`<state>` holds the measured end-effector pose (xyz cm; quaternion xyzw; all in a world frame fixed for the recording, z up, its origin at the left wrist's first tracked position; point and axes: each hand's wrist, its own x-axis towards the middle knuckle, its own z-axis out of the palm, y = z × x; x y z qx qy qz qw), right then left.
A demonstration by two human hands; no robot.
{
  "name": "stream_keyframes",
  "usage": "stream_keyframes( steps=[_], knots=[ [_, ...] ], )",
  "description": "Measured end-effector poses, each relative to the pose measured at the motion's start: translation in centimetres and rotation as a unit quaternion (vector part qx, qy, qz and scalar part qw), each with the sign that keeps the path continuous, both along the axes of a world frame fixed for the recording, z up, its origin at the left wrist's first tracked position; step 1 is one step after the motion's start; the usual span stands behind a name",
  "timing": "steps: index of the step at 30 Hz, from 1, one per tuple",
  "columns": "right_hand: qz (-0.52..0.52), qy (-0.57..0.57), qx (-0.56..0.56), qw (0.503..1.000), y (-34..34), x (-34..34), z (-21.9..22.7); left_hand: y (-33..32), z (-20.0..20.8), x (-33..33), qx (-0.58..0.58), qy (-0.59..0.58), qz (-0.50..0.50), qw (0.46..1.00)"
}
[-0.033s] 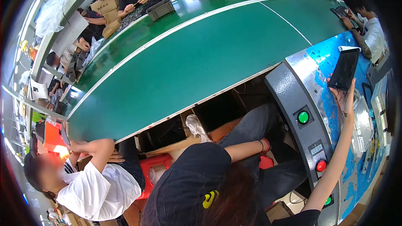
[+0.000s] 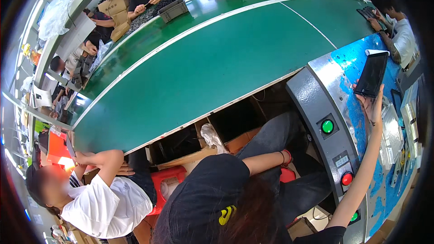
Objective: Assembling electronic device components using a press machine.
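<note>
My right hand point(image 2: 372, 105) reaches out over the blue-and-grey machine top and grips the lower end of a flat black rectangular panel point(image 2: 373, 74). Its dark, glossy face is turned up, and a white strip point(image 2: 377, 52) shows along its far edge. Below it, that arm passes beside a red push button point(image 2: 346, 179). My left forearm point(image 2: 266, 162), with a red band at the wrist, lies across my lap. The left hand itself is hidden among the dark trousers, so its fingers do not show.
A green worktop point(image 2: 194, 77) curves across the middle. The grey machine housing point(image 2: 312, 95) carries a green button point(image 2: 327, 126). Metal plates point(image 2: 392, 138) lie right of my arm. A co-worker in white point(image 2: 108, 203) sits at my left; others work across the bench near a grey bin point(image 2: 174, 11).
</note>
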<state>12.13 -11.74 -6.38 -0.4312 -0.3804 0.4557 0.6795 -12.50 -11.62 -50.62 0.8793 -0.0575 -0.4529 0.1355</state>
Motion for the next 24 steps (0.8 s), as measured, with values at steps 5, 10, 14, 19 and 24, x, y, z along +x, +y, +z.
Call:
stream_keyframes(
  steps=[5,10,14,19,24],
  knots=[
    [-0.005,-0.004,-0.003,1.000,0.1,0.1,-0.1,0.2,0.2,-0.9,0.042,-0.032,-0.011,0.999],
    [0.004,-0.011,-0.009,1.000,0.1,0.1,0.0,0.3,0.3,-1.3,0.083,-0.066,-0.021,0.994],
    [0.007,-0.018,-0.008,1.000,0.1,0.1,0.0,0.2,-0.4,-1.3,0.115,-0.093,-0.029,0.989],
    [0.002,-0.016,-0.015,1.000,0.0,0.2,0.0,0.0,-3.3,-0.7,0.121,-0.099,-0.041,0.987],
    [0.008,-0.010,-0.013,1.000,0.0,0.3,-0.1,-0.8,-4.7,1.1,0.072,-0.046,-0.038,0.996]
  ],
)
